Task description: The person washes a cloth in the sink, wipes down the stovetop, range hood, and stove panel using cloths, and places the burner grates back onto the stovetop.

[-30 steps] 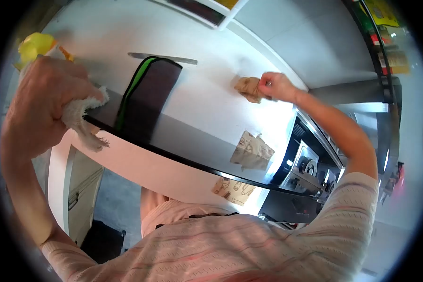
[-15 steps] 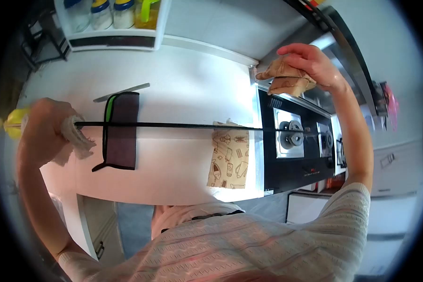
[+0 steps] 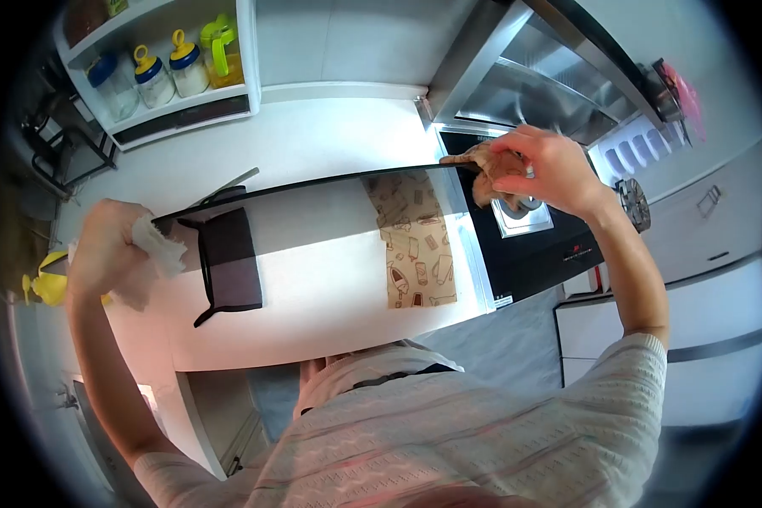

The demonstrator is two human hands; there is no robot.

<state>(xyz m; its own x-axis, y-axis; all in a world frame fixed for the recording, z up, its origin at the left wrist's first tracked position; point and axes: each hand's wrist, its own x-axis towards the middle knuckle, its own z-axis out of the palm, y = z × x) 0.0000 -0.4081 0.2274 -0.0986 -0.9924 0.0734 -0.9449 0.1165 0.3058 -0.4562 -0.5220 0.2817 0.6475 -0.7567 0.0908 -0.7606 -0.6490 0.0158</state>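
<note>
A: Hands first?

B: Left hand (image 3: 108, 245): curled closed on a white cloth (image 3: 159, 247) wrapped at the left end of the tinted panel (image 3: 317, 210). Right hand (image 3: 559, 169): thumb and fingers partly spread, pinching crumpled brown paper (image 3: 487, 173) at the other end. How firmly, can't tell.

A: Panel location, direction?

B: Between the hands, looks raised over the counter (image 3: 322, 317). Long axis side to side, right end aimed at the stove (image 3: 529, 271), angled slightly away from the body. Dark long edge uppermost in view.

A: Handling?

B: My guess: stiff, fairly light for its length, slick bare, brittle if glass. Material unconfirmed. Hold both ends, through the padding; cloth and paper are soft, could slip.

A: Beyond it?

B: Dark pouch (image 3: 235, 275) and patterned paper (image 3: 419, 267) on the counter, both partly seen through the panel. Thin metal strip (image 3: 240, 181) behind the pouch. Farthest, shelf unit (image 3: 250, 51) with jars (image 3: 169, 72).
</note>
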